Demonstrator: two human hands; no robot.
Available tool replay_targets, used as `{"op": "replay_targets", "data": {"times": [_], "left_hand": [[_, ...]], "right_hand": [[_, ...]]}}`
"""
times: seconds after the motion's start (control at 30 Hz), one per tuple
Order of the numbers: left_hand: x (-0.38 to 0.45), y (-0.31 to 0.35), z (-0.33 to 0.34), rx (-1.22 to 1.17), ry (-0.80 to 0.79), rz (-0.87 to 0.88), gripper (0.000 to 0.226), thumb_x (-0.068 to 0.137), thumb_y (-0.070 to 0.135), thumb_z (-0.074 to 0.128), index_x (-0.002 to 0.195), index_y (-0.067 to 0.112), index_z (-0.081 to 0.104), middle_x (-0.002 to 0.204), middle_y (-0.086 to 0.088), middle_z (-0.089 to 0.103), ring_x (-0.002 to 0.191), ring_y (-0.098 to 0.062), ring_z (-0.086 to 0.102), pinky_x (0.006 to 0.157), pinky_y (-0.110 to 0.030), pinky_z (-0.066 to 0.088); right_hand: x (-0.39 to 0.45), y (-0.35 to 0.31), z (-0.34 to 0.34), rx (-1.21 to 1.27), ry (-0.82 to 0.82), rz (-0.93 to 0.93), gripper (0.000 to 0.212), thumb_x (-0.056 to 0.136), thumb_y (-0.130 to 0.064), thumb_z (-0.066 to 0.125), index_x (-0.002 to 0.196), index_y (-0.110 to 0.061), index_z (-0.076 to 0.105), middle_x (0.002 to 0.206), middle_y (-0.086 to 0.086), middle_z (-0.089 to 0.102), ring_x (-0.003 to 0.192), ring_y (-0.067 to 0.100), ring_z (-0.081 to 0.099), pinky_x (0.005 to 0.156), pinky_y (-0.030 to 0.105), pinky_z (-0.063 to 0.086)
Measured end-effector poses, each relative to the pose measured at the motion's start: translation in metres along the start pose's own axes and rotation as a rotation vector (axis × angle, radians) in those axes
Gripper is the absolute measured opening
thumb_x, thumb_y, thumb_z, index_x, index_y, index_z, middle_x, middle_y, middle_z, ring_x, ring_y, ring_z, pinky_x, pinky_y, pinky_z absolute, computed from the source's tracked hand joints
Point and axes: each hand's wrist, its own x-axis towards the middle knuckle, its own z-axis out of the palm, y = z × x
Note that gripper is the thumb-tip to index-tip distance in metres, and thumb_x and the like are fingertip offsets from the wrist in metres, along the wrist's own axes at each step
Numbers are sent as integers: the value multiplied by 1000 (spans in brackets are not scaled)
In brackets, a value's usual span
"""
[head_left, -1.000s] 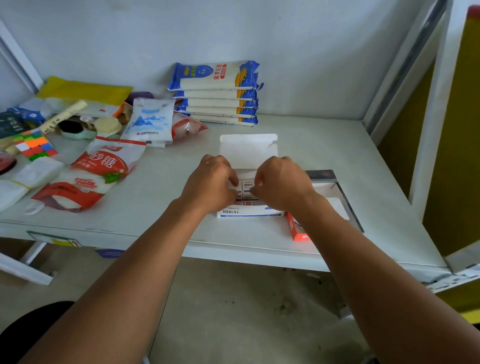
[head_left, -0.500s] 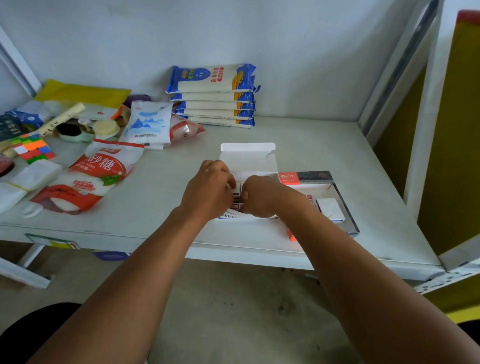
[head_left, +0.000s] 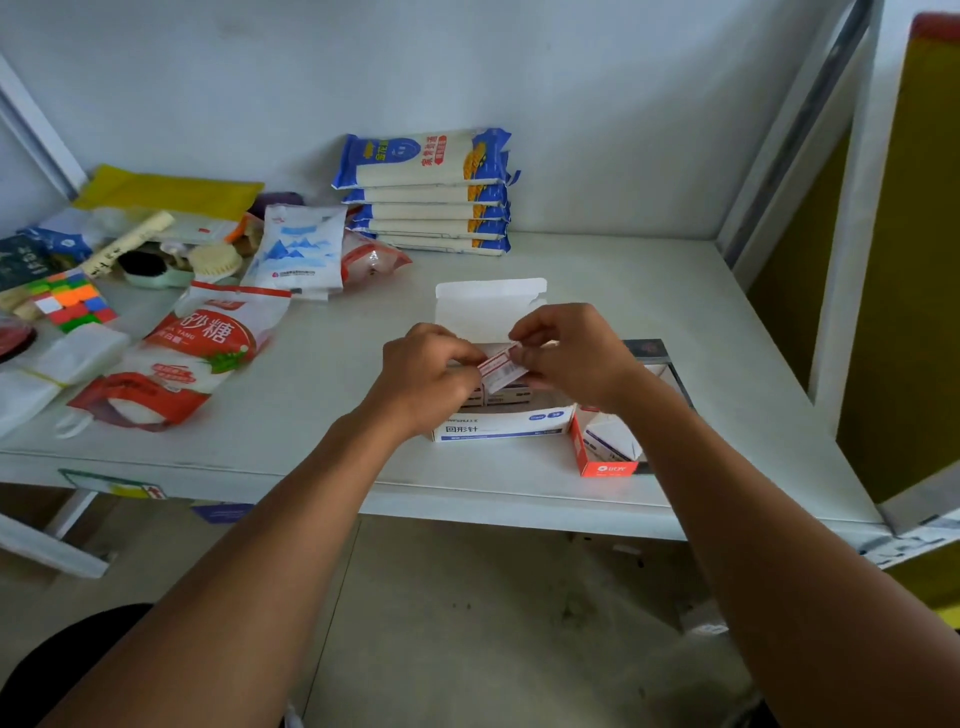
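White-painted metal made up the shelf (head_left: 649, 291), which was bounded by a wall at the back, a slanted upright at the right and a front edge close to the work. Bare surface was left behind and to the right of the work, while the left part was crowded with goods. A stack of noodle packets (head_left: 426, 192), blue and white, was piled against the back wall, its print too small to be read with certainty. A sugar bag (head_left: 202, 348), red and white and marked 砂糖, was laid at the left, not far from the front edge. An open white carton (head_left: 498, 428), printed 回形针 on its front wall, was set near that same edge. Its lid flap (head_left: 488, 306) was turned up toward the wall, and smaller boxes were seen packed inside. An orange-red box (head_left: 605, 457) was stood against the carton's right end, its logo not legible. The left hand (head_left: 431, 379) and the right hand (head_left: 571, 358) were held just above the carton. A small striped box (head_left: 501, 366), white with red bands, was pinched between their curled fingers and thumbs, tilted over the carton's opening. Its writing could not be read.
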Motion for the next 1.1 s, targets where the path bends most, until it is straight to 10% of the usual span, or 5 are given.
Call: {"op": "replay_targets", "data": {"times": [0.2,0.53,0.83,0.97,1.1], "left_hand": [[12,25,17,-23,60,81,16,81,26,66,92,28,77,83,14,70,91,-11,59,87,-34,45],[23,40,28,88,48,113,23,85,26,56,102,29,73,102,10,74,104,-15,62,99,-42,36],[21,42,40,144,53,166,23,86,24,58,102,29,73,101,4,70,100,-19,60,90,-38,32],[16,38,39,180,20,206,26,82,26,53,97,27,74,104,5,71,102,-20,60,90,-38,34],[13,36,33,58,-4,196,26,76,20,53,87,19,77,98,2,72,96,-18,63,88,-38,49]], "right_hand": [[-12,14,-35,214,6,32,18,86,-6,67,104,-4,67,95,9,72,83,19,73,69,23,59],[-10,24,-51,400,169,231,16,84,2,66,100,6,63,91,16,71,77,21,73,63,24,60],[-6,39,-45,139,212,303,19,81,-11,74,95,-10,63,95,11,69,83,26,72,69,36,62],[-10,42,-47,-341,337,139,9,81,-16,68,90,-17,67,87,2,68,78,19,63,67,34,58],[-17,30,-53,-445,49,69,17,73,-34,78,77,-19,72,76,-2,68,70,13,60,58,26,48]]}}
